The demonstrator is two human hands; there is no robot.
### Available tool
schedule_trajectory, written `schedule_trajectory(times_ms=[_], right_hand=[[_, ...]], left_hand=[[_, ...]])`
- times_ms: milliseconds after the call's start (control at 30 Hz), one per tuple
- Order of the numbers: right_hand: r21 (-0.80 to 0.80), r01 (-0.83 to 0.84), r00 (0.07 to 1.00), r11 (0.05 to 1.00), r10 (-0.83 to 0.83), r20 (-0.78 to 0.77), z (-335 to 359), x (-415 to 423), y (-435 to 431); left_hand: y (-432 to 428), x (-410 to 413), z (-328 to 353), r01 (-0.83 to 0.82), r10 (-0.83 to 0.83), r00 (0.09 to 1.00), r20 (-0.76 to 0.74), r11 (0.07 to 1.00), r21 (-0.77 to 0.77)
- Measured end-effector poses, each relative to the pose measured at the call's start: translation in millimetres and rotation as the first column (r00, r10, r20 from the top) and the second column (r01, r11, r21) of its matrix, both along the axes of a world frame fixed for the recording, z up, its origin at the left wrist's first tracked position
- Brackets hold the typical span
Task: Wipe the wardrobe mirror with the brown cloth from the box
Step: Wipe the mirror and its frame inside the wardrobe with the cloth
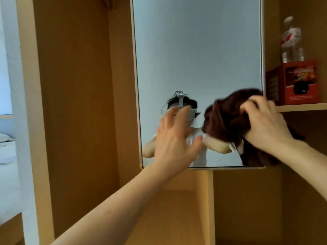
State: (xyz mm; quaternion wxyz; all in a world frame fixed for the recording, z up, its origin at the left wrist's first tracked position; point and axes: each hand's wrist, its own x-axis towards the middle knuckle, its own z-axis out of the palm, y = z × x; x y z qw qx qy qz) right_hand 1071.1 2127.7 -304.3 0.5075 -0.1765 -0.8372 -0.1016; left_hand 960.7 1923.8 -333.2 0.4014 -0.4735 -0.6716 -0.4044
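The left hand (174, 137) reaches up from the bottom of the view, fingers spread and empty, its palm in front of the lower part of the wardrobe mirror (196, 50), probably to steady the panel or to help spread the cloth. The right hand (265, 124) is closed around the bunched brown cloth (228, 119), pressing it at the mirror's lower right corner; blur makes it hard to say whether the cloth actually touches the glass. Gripped as a wad, it gives a firm pad for rubbing. Right of the mirror, a red box (300, 82) sits on a shelf (300, 107) with a plastic bottle (292, 39) on top.
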Motion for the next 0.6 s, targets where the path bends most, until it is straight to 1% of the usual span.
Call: schedule_trajectory(times_ms=[67, 100, 200, 300, 400, 433, 467, 533, 600], right_hand=[[-0.095, -0.043, 0.995, 0.995, 0.034, -0.097, 21, -5, -3], [-0.111, -0.046, 0.993, 0.993, 0.033, -0.116, 23, -7, -6], [-0.059, -0.031, 0.994, 0.998, 0.024, -0.110, -5, -11, -7], [0.008, -0.027, 0.999, 1.000, 0.027, -0.019, -55, -2, 0], [0.099, -0.045, 0.987, 0.994, 0.029, 0.156, -86, 11, 11], [0.126, -0.055, 0.982, 0.991, 0.030, 0.188, -86, 14, 15], [0.138, -0.054, 0.983, 0.989, 0.028, 0.182, -78, 14, 18], [0.112, -0.043, 0.996, 0.993, 0.034, 0.084, -48, 11, 19], [0.040, -0.054, 0.998, 0.998, 0.054, -0.016, -4, 6, 16]], left_hand=[[23, 17, 10, -0.017, -0.006, 0.982, -0.189, 0.993, -0.118], [34, 20, 12, -0.053, 0.007, 0.963, -0.271, 0.985, -0.165], [55, 16, -1, -0.194, 0.062, 0.906, -0.418, 0.940, -0.281], [60, 14, -38, -0.293, 0.087, 0.849, -0.522, 0.899, -0.327], [63, 15, -69, -0.332, 0.039, 0.800, -0.599, 0.860, -0.387], [65, 16, -70, -0.345, 0.038, 0.786, -0.617, 0.855, -0.387], [67, 15, -62, -0.351, 0.051, 0.772, -0.633, 0.865, -0.359], [74, 12, -32, -0.360, 0.104, 0.759, -0.642, 0.890, -0.280], [83, 11, 9, -0.384, 0.189, 0.750, -0.634, 0.904, -0.185]])
